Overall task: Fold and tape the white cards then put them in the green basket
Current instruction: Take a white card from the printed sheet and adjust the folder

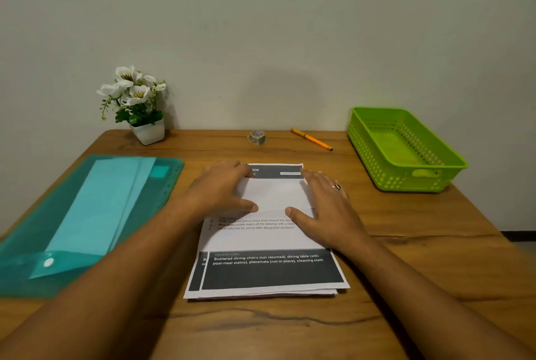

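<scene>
Folding step: both hands lie flat on the top sheet of the white cards (269, 272), pressing down a blank flap (275, 194) that is turned over onto the printed side, probably to set the crease.
Left hand (220, 188): it rests palm down on the flap's left side, with the thumb along the flap's near edge.
Right hand (324, 206): it mirrors the left on the other side, thumb at the same edge, so the paper is pinned evenly and should not skew.
Fingers (232, 169): they are straight and spread on both hands, gripping nothing and only pressing.
Cards' place: the stack lies mid-surface between the forearms, its sheets slightly offset at the near edge.
Tape roll (257, 137): it stands just beyond the stack near the wall, untouched, likely kept close for sealing.
Green basket (368, 153): it sits at the far right, well apart from the stack, and no folded card shows in it, so the task looks barely begun.
Surface (261, 330): it also carries an orange pen (311, 139), a teal folder (87, 214) on the left and a potted plant (136, 98) at the back.
</scene>
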Demonstrator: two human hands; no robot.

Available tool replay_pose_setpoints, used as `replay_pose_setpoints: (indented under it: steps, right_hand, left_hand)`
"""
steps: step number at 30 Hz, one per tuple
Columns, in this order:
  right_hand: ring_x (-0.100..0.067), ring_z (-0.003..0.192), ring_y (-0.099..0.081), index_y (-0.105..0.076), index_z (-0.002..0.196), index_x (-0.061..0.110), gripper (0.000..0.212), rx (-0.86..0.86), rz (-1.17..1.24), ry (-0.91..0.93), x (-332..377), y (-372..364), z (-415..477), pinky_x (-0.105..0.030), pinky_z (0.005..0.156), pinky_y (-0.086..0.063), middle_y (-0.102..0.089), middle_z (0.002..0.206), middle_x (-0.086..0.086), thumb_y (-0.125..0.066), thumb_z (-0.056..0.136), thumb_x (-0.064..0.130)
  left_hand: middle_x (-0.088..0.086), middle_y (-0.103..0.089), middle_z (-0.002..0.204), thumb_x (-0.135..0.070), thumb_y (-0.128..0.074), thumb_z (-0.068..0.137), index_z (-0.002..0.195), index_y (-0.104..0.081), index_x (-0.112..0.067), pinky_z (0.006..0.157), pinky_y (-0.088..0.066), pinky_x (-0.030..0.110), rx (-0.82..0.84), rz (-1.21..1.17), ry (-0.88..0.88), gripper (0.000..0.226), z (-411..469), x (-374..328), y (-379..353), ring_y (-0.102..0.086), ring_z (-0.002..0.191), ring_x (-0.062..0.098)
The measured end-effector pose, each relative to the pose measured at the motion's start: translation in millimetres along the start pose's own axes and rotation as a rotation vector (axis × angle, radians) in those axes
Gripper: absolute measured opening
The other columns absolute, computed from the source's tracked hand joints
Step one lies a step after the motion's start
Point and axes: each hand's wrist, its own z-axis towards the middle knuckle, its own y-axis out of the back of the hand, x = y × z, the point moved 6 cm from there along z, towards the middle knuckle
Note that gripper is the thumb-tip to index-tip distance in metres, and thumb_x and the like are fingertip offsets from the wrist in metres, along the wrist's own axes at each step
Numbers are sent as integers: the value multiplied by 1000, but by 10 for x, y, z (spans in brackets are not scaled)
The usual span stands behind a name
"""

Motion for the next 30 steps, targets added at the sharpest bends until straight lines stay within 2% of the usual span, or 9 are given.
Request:
replay_pose_setpoints:
  steps: [4, 7, 11, 14, 18, 20, 23, 26, 30]
  right_hand:
    - [-21, 157, -19, -21, 163, 29, 89, 68, -39, 42, 64, 83, 72, -47, 128, -1, -33, 167, 1, -67, 92, 55]
    - [-23, 150, -35, -26, 160, 28, 82, 112, -152, 118, 198, 162, 197, -52, 128, -2, -46, 158, 0, -68, 92, 43]
    - [-23, 122, -58, -55, 134, 23, 40, 29, -254, 208, 328, 279, 282, -50, 126, -13, -66, 124, 1, -59, 95, 18]
    - [-26, 107, -63, -63, 117, 21, 28, -45, -302, 291, 384, 312, 264, -52, 121, -24, -68, 109, -1, -59, 92, 10]
    - [-28, 91, -67, -69, 103, 20, 26, -147, -352, 372, 428, 314, 208, -54, 106, -44, -71, 97, -3, -73, 82, 6]
    - [-26, 88, -67, -70, 100, 21, 24, -166, -358, 377, 441, 308, 172, -50, 101, -48, -71, 95, -2, -77, 81, 8]
    - [-24, 84, -66, -69, 96, 21, 22, -201, -343, 368, 455, 314, 113, -43, 86, -51, -71, 92, -1, -78, 81, 8]
    - [-26, 77, -64, -67, 91, 19, 21, -227, -339, 377, 474, 307, 49, -37, 69, -47, -69, 88, -3, -77, 78, 7]
    - [-27, 70, -62, -64, 89, 16, 21, -243, -371, 420, 503, 244, -21, -35, 58, -47, -68, 85, -7, -80, 75, 16]
  left_hand:
    - [-14, -56, 126, -53, -77, 80, 130, -53, -33, 95, -32, 33, -110, 41, -86, 59, -71, -88, 85, -47, 119, 10]
    - [-15, -59, 123, -48, -76, 83, 125, -54, -33, 89, -25, 30, -178, 32, -127, 49, -141, -122, 158, -50, 116, 10]
    - [-14, -64, 115, -47, -73, 87, 119, -59, -33, 99, -30, 33, -270, 66, -146, 38, -211, -126, 231, -55, 110, 10]
    - [-11, -69, 102, -36, -70, 92, 114, -65, -31, 101, -35, 37, -322, 113, -166, 23, -245, -124, 251, -61, 97, 12]
    - [-7, -73, 91, -27, -68, 94, 106, -71, -28, 73, -50, 33, -329, 115, -195, 12, -317, -129, 215, -67, 81, 17]
    - [-5, -75, 96, -24, -68, 94, 110, -73, -28, 66, -55, 36, -336, 110, -203, 17, -358, -150, 185, -69, 82, 19]
    - [-3, -77, 107, -20, -64, 97, 121, -73, -27, 70, -59, 41, -322, 81, -203, 26, -414, -186, 153, -71, 91, 21]
    - [0, -76, 113, -15, -65, 94, 128, -70, -28, 71, -59, 42, -297, 108, -201, 36, -476, -221, 107, -71, 97, 25]
    - [0, -73, 123, -19, -69, 90, 135, -65, -27, 77, -58, 40, -266, 114, -211, 46, -553, -256, 24, -69, 107, 26]
